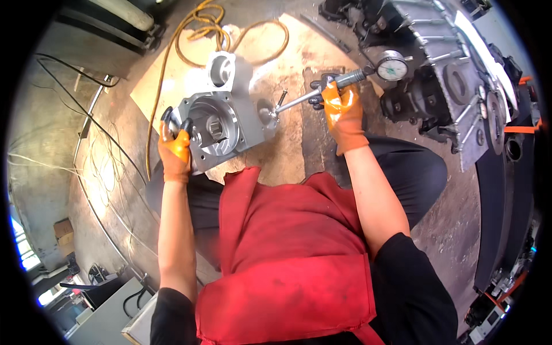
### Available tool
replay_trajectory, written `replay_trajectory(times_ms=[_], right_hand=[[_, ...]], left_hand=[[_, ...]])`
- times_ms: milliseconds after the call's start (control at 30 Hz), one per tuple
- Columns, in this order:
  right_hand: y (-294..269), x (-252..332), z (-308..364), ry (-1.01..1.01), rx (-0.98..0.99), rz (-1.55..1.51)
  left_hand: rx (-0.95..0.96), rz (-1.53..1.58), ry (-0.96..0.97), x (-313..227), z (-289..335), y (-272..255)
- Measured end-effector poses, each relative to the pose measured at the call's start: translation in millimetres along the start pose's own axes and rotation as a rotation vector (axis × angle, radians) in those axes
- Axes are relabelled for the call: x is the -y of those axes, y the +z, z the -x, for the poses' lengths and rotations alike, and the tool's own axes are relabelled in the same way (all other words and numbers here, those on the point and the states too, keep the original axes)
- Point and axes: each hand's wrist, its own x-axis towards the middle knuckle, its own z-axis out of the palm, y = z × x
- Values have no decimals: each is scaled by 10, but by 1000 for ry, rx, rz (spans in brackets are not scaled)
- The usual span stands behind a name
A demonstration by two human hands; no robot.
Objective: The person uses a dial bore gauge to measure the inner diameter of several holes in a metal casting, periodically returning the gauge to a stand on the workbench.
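A grey cast metal housing [245,118] with a wide round bore lies in front of me, its open face tilted toward me. My left hand [175,148], in an orange-coated glove, grips the left rim of the housing, fingers curled over the edge. In my right hand [344,109], gloved the same way, is a dial bore gauge [352,78], held by its handle. Its round white dial [393,66] points away to the right. The thin stem runs left, and its tip meets the housing's right side at a smaller opening; how deep it sits is hidden.
Cardboard [296,43] lies under the housing, with a yellow hose [201,11] coiled at the far side. Dark metal parts [417,100] and a large grey casting [457,86] stand at the right. Thin cables [109,155] trail over the floor at the left.
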Motion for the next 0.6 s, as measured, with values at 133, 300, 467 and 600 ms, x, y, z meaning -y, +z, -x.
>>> replay_trajectory(times_ms=[133, 300, 467, 600], right_hand=[[136, -902, -189, 131, -22, -34], [46, -1555, -269, 208, -103, 103], [49, -1815, -263, 291, -178, 41], [145, -1868, -276, 292, -308, 23]], left_hand=[[-17, -359, 84, 13, 222, -127], [-80, -375, -89, -132, 390, -3], [-90, -489, -138, -234, 260, 103], [-181, -656, -230, -277, 249, 190]])
